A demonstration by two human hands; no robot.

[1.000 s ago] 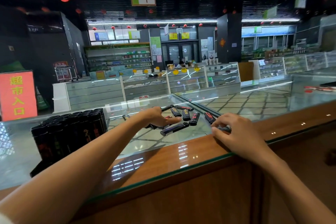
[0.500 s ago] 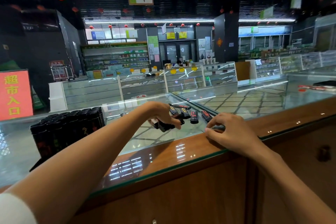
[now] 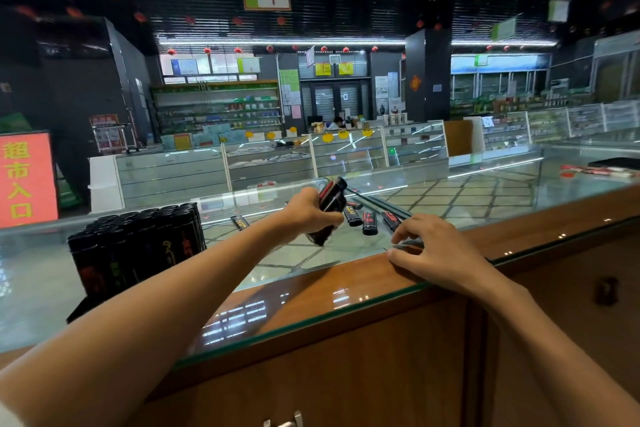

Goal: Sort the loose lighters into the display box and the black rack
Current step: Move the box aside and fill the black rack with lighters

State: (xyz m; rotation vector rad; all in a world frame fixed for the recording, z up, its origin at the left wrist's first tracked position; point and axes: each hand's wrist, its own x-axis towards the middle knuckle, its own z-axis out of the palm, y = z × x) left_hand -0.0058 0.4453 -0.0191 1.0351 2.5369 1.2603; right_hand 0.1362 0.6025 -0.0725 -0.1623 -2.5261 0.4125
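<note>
While the left hand (image 3: 311,215) has a whole fistful of lighters (image 3: 331,199) up off the glass counter (image 3: 346,248), its fingers (image 3: 330,218) are clenched round the middle of the bundle, with the ends sticking out above and below the fist at a slant. That's my worry. It's a lot of slick little tubes in one grab (I can't count them), and the ones on the outside look only loosely trapped. If the grip eases on the way over, I'd guess one slides out the bottom and clatters onto the glass, or knocks the loose ones around.

Those loose lighters (image 3: 370,222) lie flat just right of the left fingers, between the two hands, and one stray lighter (image 3: 239,222) sits off to their left. Further left, well apart from the fist, is the display box (image 3: 138,250), already packed with upright black lighters. So squeezing a handful in could tip its neighbours or simply not fit. I can't pick out the black rack for sure.

The right hand (image 3: 440,255) rests at the counter edge, fingers (image 3: 405,229) bent with the tips down on the glass. There's a blurry dark shape under them, maybe a lighter, but I can't tell whether they're pinching it or just resting. If it is one, a careless drag could flick it off the near edge.
</note>
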